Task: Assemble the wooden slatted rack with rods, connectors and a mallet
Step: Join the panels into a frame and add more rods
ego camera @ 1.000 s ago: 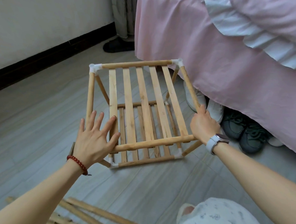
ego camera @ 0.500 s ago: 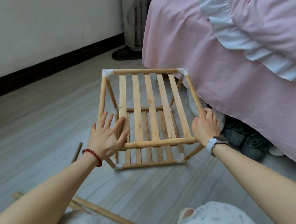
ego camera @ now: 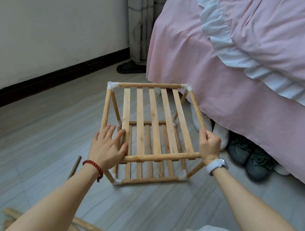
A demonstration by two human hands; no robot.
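Observation:
A two-tier wooden slatted rack [ego camera: 152,115] stands on the floor, its round rods joined by white corner connectors [ego camera: 112,85]. My left hand [ego camera: 107,148] lies flat with spread fingers on the near left corner of the top tier, over the left rod and first slat. My right hand [ego camera: 209,145] grips the near right corner, fingers curled round the right side rod. The lower tier's slats show through the top ones. No mallet is in view.
Loose wooden rods [ego camera: 86,226] lie on the floor at the bottom left, and one thin stick [ego camera: 75,166] lies left of the rack. A bed with a pink cover [ego camera: 233,78] is close on the right, with shoes [ego camera: 250,155] beside it.
The view has tilted up and shifted, so the rack sits lower and further right in frame. Both hands stay at the near corners of the top tier.

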